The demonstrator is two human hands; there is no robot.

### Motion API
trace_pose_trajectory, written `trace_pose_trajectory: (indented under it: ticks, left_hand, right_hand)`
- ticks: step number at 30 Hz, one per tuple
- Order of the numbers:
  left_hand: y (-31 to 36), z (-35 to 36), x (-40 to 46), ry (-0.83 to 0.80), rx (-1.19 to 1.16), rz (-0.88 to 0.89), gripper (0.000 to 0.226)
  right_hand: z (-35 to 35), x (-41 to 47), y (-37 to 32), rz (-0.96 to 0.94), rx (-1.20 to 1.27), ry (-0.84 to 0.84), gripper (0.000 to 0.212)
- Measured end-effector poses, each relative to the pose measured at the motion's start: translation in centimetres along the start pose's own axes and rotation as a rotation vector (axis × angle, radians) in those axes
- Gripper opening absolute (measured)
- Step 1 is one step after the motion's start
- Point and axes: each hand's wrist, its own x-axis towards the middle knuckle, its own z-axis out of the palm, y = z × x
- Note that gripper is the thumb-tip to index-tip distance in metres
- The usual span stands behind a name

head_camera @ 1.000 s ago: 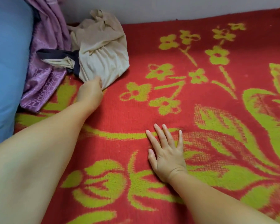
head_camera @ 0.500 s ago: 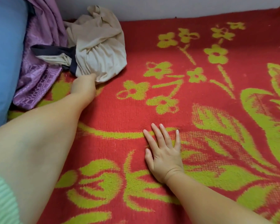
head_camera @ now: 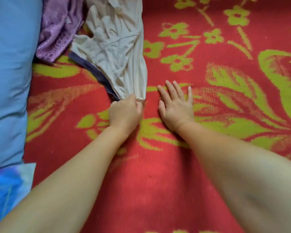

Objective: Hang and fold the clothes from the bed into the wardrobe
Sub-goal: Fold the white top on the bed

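Note:
A crumpled beige garment (head_camera: pixel 118 47) with a dark navy trim (head_camera: pixel 97 74) lies stretched out on the red and green blanket (head_camera: pixel 158 182) of the bed. My left hand (head_camera: pixel 125 113) grips the near end of this garment, fingers curled round the bunched cloth. My right hand (head_camera: pixel 176 103) lies flat on the blanket just to the right, fingers straight, holding nothing. A purple patterned garment (head_camera: pixel 57 27) is heaped at the top left, behind the beige one.
A blue pillow (head_camera: pixel 8 73) runs along the left side of the bed. A blue and white cloth (head_camera: pixel 5 190) shows at the lower left. The flowered blanket stretches out to the right and toward me.
My left hand has closed on the beige garment and dragged it toward me, stretching it out of its heap. The right hand stays flat on the blanket.

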Motion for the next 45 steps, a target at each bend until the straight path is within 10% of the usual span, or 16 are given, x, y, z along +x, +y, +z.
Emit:
trace_pose_trajectory:
  ticks: [10, 16, 25, 37, 45]
  left_hand:
    - [7.5, -8.2, -13.7, -0.56, -0.2, -0.065, 0.025]
    - [16.9, -24.1, -18.3, -0.465, -0.423, -0.052, 0.028]
    - [30.3, -35.4, -32.4, -0.327, -0.793, -0.118, 0.028]
    - [36.5, -42.7, -38.5, -0.158, -0.788, -0.102, 0.021]
    - [41.3, -48.8, -39.7, -0.242, -0.755, 0.069, 0.013]
  right_hand:
    - [-7.9, -15.5, -2.0, -0.2, 0.281, -0.427, 0.085]
    - [-24.4, -25.0, -0.8, -0.074, 0.612, -0.299, 0.013]
    - [-42.6, -39.0, 6.7, -0.08, 0.66, -0.316, 0.02]
    - [-49.7, -46.8, 12.0, -0.12, 0.763, -0.354, 0.021]
    - [-56.8, -50.1, 10.4, -0.416, 0.833, -0.567, 0.077]
